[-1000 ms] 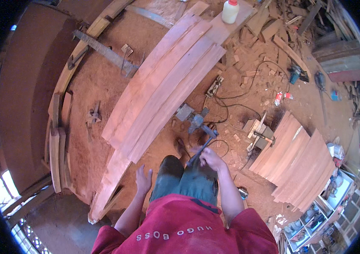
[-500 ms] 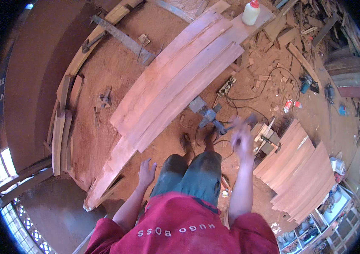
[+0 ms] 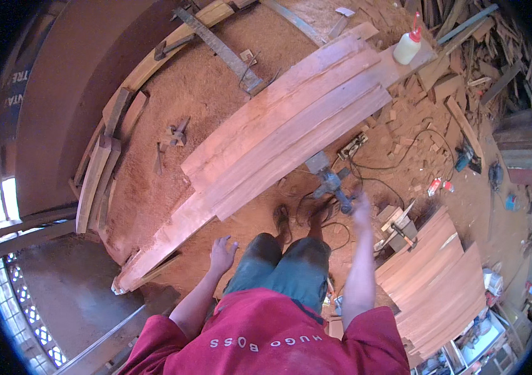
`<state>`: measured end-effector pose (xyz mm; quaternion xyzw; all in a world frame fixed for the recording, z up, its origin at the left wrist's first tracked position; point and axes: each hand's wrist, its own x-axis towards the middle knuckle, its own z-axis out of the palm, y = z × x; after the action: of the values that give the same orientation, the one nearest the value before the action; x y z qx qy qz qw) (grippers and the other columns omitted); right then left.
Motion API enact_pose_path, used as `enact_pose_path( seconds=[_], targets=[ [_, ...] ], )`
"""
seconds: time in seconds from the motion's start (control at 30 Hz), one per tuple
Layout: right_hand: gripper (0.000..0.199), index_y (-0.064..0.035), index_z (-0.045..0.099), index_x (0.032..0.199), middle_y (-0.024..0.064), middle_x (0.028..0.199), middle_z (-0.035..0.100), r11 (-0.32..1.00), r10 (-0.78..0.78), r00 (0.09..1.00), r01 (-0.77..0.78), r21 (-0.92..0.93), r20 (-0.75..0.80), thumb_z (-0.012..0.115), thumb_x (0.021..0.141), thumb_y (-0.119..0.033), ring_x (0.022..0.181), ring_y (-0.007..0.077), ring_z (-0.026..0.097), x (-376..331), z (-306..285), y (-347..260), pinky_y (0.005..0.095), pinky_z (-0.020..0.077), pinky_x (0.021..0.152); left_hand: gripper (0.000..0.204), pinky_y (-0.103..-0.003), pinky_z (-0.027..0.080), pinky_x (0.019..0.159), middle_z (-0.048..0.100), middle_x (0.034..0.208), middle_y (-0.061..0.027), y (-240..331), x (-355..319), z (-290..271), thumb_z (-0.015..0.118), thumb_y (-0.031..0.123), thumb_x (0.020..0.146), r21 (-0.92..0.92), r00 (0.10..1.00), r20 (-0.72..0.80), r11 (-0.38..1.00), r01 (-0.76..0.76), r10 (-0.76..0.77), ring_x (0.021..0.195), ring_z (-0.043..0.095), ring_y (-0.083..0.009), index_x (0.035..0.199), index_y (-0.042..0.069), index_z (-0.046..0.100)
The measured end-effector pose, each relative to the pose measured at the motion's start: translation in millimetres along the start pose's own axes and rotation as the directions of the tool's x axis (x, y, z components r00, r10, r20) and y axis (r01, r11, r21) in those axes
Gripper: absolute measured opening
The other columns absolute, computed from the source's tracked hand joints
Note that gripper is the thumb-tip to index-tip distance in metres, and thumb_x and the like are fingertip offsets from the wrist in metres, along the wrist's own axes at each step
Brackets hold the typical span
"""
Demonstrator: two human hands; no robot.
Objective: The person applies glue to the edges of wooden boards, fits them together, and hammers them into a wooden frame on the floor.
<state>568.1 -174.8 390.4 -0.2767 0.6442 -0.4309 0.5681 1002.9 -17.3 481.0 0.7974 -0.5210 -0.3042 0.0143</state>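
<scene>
My left hand (image 3: 222, 255) hangs in the air beside my left thigh, fingers spread, holding nothing. My right hand (image 3: 361, 214), smeared by motion, is near the end of a blue metal tool (image 3: 331, 182) that looks like a clamp; whether they touch I cannot tell. Ahead of me lies a long panel of overlapping reddish wooden boards (image 3: 278, 125), running from lower left to upper right. The blue tool sits at its near edge. On the panel's far right end stands a white bottle (image 3: 407, 49) with a red nozzle cap.
To my right is a second board panel (image 3: 431, 281), with a hammer (image 3: 404, 236) close by. A hand plane (image 3: 353, 145), dark cords and a blue-green power tool (image 3: 464, 157) lie on the sawdust floor. Curved timber (image 3: 97, 181) borders the left; scrap wood (image 3: 466, 37) fills the far right.
The view has shifted, so the panel and bottle appear lower and further right. My right hand has moved slightly down in the picture and is more blurred. My left hand stays spread.
</scene>
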Motion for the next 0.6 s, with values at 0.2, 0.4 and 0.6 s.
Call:
enact_pose_path(
  seconds=[0.2, 0.4, 0.6],
  targets=[
    [0.044, -0.0013, 0.05, 0.134, 0.0101, 0.131, 0.06, 0.779, 0.243, 0.722, -0.543, 0.314, 0.647, 0.049, 0.09, -0.006, 0.057, 0.0055, 0.051, -128.6, 59.5, -67.5, 0.0221, 0.047, 0.056, 0.044, -0.047, 0.043, 0.098, 0.054, 0.123, -0.0212, -18.5, -24.7, 9.3, 0.063, 0.035, 0.09, -0.058, 0.998, -0.062, 0.998, 0.023, -0.026, 0.117, 0.052, -0.0386, 0.122, 0.005, 0.057],
    [0.056, -0.0064, 0.044, 0.141, 0.0072, 0.14, 0.054, 0.963, -0.129, 0.99, 0.113, 0.245, 0.05, 0.038, 0.087, 0.006, 0.053, 0.0013, 0.041, -3.6, -10.8, -61.8, 0.0157, 0.0412, 0.051, 0.042, -0.045, 0.043, 0.097, 0.056, 0.121, -0.0158, 29.1, 5.5, 0.7, 0.066, 0.027, 0.085, 0.061, 0.959, -0.106, 0.965, -0.257, 0.262, 0.117, 0.051, -0.035, 0.12, 0.007, 0.057],
    [0.066, -0.0056, 0.041, 0.144, 0.012, 0.147, 0.045, 0.621, -0.577, 0.815, 0.478, -0.622, 0.05, 0.039, 0.08, 0.009, 0.107, 0.0184, 0.057, 18.2, 2.9, -34.2, 0.0291, 0.0457, 0.085, 0.045, -0.045, 0.04, 0.1, 0.052, 0.128, -0.0119, 90.4, 59.5, -16.4, 0.067, 0.022, 0.081, 0.247, 0.797, -0.043, 0.78, -0.576, 0.602, 0.123, 0.047, -0.0319, 0.123, 0.01, 0.055]
  ],
)
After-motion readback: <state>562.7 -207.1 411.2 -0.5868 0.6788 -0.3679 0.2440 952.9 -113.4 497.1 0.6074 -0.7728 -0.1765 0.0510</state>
